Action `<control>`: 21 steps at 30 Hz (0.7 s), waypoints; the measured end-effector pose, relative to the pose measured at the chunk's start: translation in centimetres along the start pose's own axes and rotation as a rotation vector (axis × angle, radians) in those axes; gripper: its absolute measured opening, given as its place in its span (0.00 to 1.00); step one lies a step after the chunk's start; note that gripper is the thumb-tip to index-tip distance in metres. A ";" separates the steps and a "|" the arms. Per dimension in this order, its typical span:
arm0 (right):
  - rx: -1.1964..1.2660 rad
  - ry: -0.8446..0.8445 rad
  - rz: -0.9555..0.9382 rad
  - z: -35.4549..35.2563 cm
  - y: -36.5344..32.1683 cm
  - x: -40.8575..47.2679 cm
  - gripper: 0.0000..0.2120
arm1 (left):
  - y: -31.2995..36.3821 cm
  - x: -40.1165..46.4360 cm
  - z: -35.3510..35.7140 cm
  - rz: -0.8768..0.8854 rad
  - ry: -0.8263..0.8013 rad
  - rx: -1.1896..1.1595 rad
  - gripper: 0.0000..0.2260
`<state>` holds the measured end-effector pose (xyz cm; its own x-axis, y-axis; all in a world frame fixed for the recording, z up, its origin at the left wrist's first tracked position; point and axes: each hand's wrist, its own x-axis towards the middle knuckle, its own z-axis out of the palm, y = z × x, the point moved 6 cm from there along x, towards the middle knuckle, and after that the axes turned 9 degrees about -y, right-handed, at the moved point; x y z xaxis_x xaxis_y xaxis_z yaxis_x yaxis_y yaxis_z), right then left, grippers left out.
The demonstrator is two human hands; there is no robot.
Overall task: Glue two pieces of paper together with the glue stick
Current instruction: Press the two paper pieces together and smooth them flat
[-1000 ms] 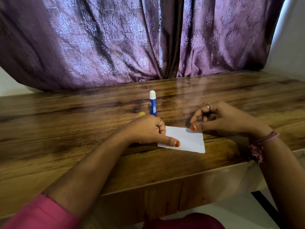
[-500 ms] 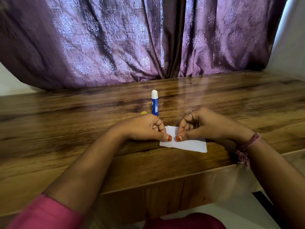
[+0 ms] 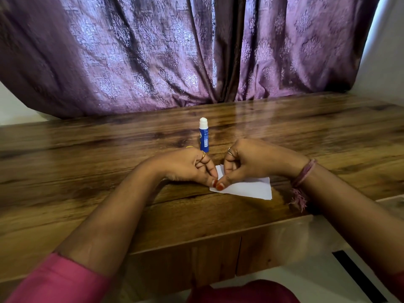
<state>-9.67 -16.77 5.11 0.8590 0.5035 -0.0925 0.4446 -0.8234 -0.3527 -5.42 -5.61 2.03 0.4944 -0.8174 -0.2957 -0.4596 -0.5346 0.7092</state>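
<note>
Both hands sit together at the left end of the white paper lying on the wooden table. The left hand and right hand, fingers curled, press it with their thumbs. The glue stick stands upright just beyond them.

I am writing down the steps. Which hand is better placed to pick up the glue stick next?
Probably the left hand. The glue stick stands upright just behind its knuckles; the right hand lies further to the side. Both thumbs now press the paper.
</note>
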 end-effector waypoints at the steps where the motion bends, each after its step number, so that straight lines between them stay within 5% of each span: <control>1: -0.008 -0.015 -0.005 0.1 0.0 0.2 0.15 | -0.1 0.0 0.0 -0.001 0.003 -0.005 0.04; 21: 0.164 -0.131 -0.056 0.4 3.3 -3.8 0.09 | -0.7 0.3 -0.1 0.023 -0.012 -0.026 0.14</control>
<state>-11.61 -21.28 3.98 0.7891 0.5860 -0.1844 0.4347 -0.7447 -0.5064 -4.88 -5.48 1.51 0.4751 -0.8320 -0.2866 -0.4516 -0.5101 0.7320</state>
